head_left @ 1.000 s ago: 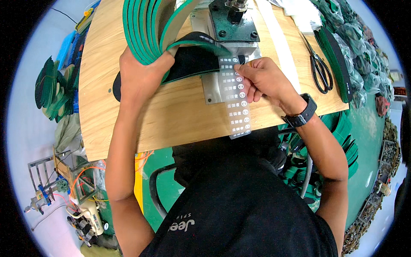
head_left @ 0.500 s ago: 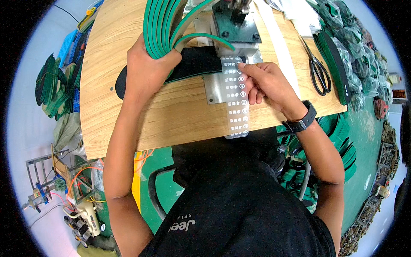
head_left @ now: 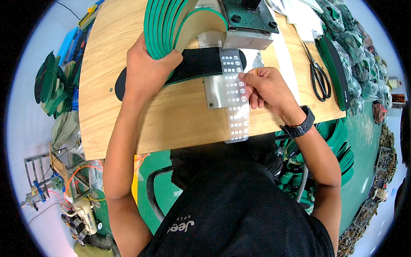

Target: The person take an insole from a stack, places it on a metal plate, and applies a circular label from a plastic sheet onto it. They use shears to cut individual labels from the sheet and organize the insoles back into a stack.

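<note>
My left hand [head_left: 150, 70] is closed around a bent stack of green-edged insoles [head_left: 165, 25], with one insole curving away to the right. Beneath that hand lies a black insole [head_left: 197, 62], flat on the table and partly over a metal plate [head_left: 216, 94]. Between thumb and fingers, my right hand [head_left: 269, 90] pinches the edge of a clear transfer film strip [head_left: 236, 107] with rows of white print. The strip's far end lies across the black insole, and its near end hangs at the table edge. A metal press head [head_left: 248, 32] stands just beyond the insole.
Black-handled scissors [head_left: 320, 81] lie on the wooden table [head_left: 180, 128] at the right, beside more black insoles with green edges [head_left: 336, 73]. Bagged goods [head_left: 368, 55] are heaped beyond the right edge. Green insoles [head_left: 55, 85] are piled at the left.
The press head looks larger and higher, raised off the black insole's end. My right hand has moved slightly nearer me with the film strip. My left hand keeps its hold on the stack.
</note>
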The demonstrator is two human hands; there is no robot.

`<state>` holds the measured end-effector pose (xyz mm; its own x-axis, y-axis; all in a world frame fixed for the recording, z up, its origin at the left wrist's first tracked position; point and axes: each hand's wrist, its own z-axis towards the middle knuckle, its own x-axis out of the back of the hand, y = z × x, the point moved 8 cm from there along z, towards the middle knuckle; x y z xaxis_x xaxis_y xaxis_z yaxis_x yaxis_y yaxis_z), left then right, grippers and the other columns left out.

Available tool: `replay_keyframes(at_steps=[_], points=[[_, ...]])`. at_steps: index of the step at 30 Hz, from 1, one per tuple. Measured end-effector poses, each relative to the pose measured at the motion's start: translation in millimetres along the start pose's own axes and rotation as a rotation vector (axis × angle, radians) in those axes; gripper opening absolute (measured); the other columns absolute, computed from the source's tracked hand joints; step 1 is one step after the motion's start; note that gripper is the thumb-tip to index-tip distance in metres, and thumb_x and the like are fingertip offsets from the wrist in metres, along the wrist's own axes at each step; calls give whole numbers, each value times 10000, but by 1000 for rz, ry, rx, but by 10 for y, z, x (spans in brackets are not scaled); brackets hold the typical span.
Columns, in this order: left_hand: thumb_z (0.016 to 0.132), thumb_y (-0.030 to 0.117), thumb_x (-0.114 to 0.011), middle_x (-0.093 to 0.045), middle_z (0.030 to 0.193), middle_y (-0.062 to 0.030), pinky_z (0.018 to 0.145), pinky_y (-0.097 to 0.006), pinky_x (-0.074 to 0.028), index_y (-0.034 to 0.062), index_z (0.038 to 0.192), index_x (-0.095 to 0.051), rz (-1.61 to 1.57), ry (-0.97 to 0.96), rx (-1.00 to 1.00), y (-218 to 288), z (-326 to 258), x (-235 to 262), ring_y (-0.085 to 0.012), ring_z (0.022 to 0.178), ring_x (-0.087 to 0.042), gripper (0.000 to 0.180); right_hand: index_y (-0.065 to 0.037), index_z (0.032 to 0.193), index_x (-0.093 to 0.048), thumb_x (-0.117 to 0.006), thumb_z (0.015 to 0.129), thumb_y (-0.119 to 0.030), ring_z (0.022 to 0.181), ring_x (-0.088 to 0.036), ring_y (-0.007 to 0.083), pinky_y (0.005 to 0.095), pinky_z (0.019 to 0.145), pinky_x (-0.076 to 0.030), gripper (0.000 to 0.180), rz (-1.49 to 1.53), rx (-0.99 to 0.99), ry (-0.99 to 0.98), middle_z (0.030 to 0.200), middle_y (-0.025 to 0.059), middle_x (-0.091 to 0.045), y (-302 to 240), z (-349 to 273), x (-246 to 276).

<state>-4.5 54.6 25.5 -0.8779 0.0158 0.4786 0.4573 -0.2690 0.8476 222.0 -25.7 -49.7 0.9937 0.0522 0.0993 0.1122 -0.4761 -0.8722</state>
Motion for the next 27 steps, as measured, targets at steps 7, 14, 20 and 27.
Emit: replay_keyframes(at_steps=[7, 14, 20, 27], points=[[664, 146, -675, -624, 750, -121, 678, -302, -481, 5, 987, -582, 104, 15, -89, 35, -27, -67, -189, 683, -595, 365, -41, 685, -589, -576, 904, -217, 383, -529, 78, 178, 334, -371, 282, -33, 4, -2, 554, 37, -597, 33, 2, -6], [615, 275, -795, -645, 966, -194, 822, -391, -479, 78, 1239, -485, 454, -231, -107, 77, -21, -311, -341, 924, -620, 724, -38, 697, -571, -573, 907, -218, 398, -534, 82, 174, 349, -383, 276, 7, 42, -13, 571, 36, -590, 5, -49, -21], [582, 287, -805, -633, 943, -222, 809, -433, -482, 93, 1320, -433, 691, -305, -220, 130, 21, -469, -391, 915, -598, 848, 6, 771, -584, -564, 891, -193, 445, -558, 123, 212, 386, -406, 232, 228, 129, 128, 652, 85, -607, 139, -57, 250], [590, 277, -794, -629, 947, -227, 792, -427, -483, 79, 1324, -435, 652, -392, -192, 125, 72, -428, -384, 904, -601, 841, -2, 807, -583, -532, 918, -168, 493, -563, 110, 189, 417, -411, 206, 405, 127, 143, 723, 109, -649, 174, -104, 401]])
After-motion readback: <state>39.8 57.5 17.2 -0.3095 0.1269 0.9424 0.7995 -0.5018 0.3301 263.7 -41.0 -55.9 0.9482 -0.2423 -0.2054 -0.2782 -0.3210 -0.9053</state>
